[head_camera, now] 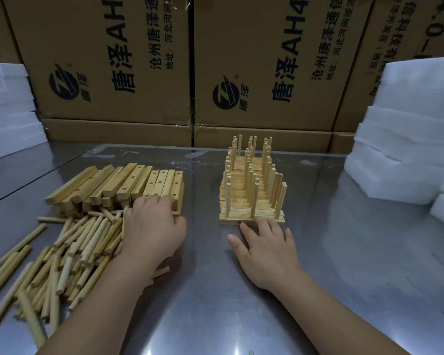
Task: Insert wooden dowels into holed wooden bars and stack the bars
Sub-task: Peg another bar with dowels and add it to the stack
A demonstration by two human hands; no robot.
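A shiny steel table (241, 298) carries the work. A loose heap of wooden dowels (69, 252) sprawls over its near left part, and just behind it lies a pile of holed bars (128, 183). Near the middle, well apart from both, stands a stepped stack of bars (251, 213) with dowels upright in it. One hand (267, 247) rests flat on the bare metal at the stack's near side, fingertips touching the lowest bar. White foam blocks (395, 162) are piled along the right edge, with more foam (8, 111) at the far left corner.
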